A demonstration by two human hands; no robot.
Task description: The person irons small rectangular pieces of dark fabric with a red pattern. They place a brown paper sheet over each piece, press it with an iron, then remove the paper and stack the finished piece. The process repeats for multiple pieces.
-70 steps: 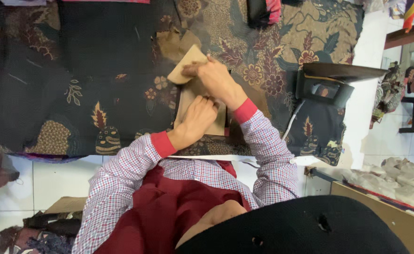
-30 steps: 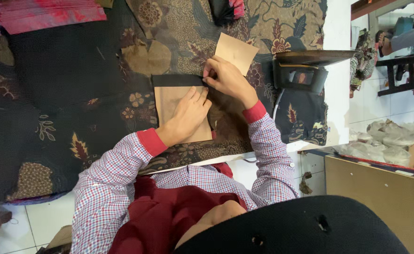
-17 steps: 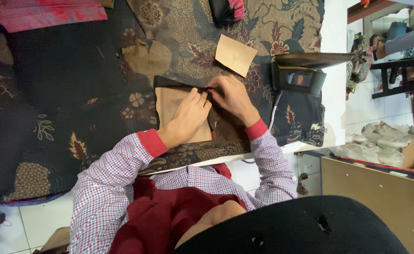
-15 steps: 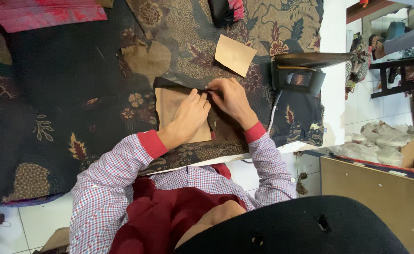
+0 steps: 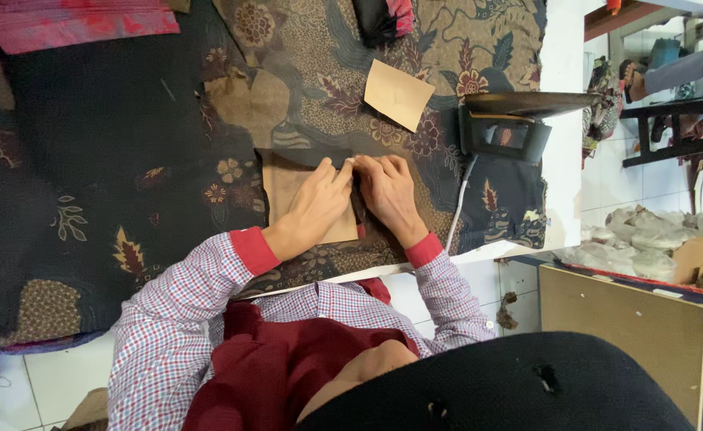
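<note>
Head cam was looking straight down at a counter covered in dark batik cloth with leaf and flower prints. Both hands were working on a tan cardboard piece lying flat near the front edge. The left hand was pressed flat on top of the cardboard, fingers stretched out and together, not clamped around anything, just holding it down. The right hand sat right beside it, palm down, its fingertips meeting the left ones at the top edge of the card, where a strip of dark fabric was folded over the cardboard. Couldn't tell whether the right grip was actually pinching that fold or only pressing on it.

A second, smaller tan card lay further back on the cloth, well apart from the hands. To the right of it a black iron stood on the counter, with its pale cord running down toward the front edge. A pink striped fabric sat in the far left corner. The person wore a checked shirt with red cuffs.
</note>
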